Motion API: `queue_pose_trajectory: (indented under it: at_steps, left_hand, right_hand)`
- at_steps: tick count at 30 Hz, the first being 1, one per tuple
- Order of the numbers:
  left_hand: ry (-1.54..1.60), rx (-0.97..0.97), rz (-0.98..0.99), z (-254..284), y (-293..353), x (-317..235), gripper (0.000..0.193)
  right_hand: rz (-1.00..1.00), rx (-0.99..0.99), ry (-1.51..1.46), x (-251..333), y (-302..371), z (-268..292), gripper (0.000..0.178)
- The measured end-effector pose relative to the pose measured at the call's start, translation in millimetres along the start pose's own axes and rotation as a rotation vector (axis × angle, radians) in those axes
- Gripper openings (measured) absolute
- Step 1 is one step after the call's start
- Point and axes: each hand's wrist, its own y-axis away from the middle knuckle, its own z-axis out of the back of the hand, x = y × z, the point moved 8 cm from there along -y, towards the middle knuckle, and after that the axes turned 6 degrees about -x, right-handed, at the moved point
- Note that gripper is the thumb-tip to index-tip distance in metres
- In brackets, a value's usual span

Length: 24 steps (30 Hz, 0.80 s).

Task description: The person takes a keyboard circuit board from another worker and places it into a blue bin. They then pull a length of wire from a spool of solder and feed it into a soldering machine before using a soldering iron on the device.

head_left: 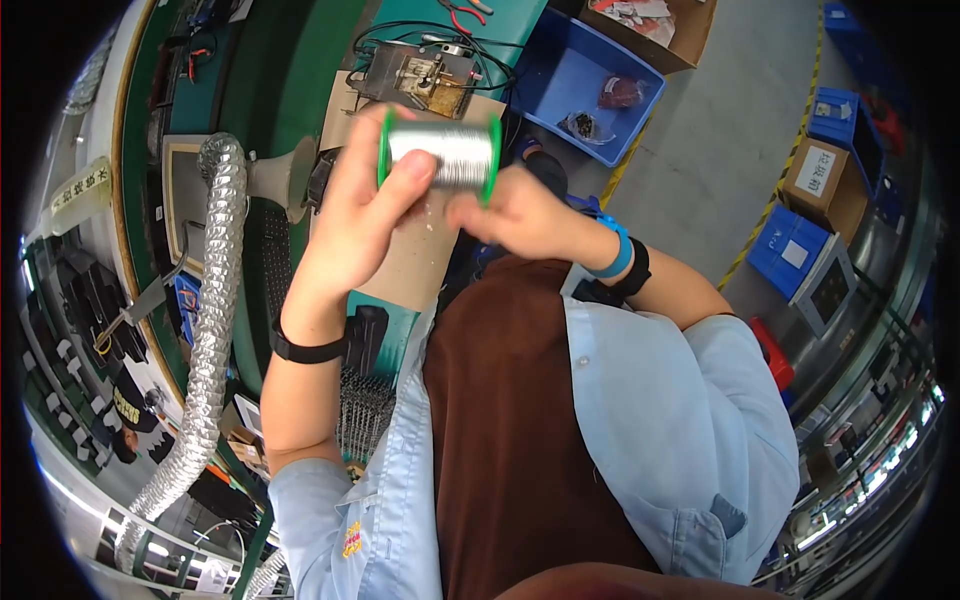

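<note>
My left hand [355, 215] is closed round a spool of silvery solder wire [445, 155] with green end discs. The thumb presses on the windings while the other fingers pass behind the spool. Close against the spool's right end disc is my right hand [520, 215], slightly blurred, with its fingers curled together. Whatever those fingers pinch, perhaps the wire's end, is too small to make out. Below both hands lies a brown cardboard sheet [415, 260] on the green bench. Just beyond the spool stands a grey metal bench device [420, 80] with black cables.
A silvery flexible duct [210, 330] with a funnel-shaped hood [285, 180] runs along the left. Red-handled pliers [462, 15] lie at the bench's far end. On the right, a blue bin [560, 55] holds bagged parts, beside a cardboard box [690, 40]. More blue bins [785, 245] stand farther right.
</note>
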Motion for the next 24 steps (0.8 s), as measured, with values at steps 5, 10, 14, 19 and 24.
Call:
queue_pose_trajectory:
  at_steps: [5,10,14,19,24]
  left_hand:
    - [-0.648,-0.069,-0.346,9.0,-3.7,-16.5,0.057]
    - [0.214,0.144,0.094,-6.6,2.6,1.3,0.053]
    - [-0.937,-0.356,-0.521,11.2,-15.9,-51.9,0.051]
    - [-0.335,0.214,-0.242,1.1,-40.4,-12.0,0.052]
    - [-0.259,-0.099,-0.085,13.7,-85.7,-21.0,0.052]
  right_hand:
    - [0.232,-0.257,0.018,36.1,2.1,34.1,0.02]
    - [0.084,-0.194,-0.087,4.6,-4.1,22.9,0.016]
    - [0.002,-0.033,-0.137,16.2,0.9,20.3,0.016]
    - [-0.018,-0.346,-0.23,-33.6,-10.5,46.1,0.016]
    - [0.065,0.005,-0.097,-2.9,-25.7,44.9,0.016]
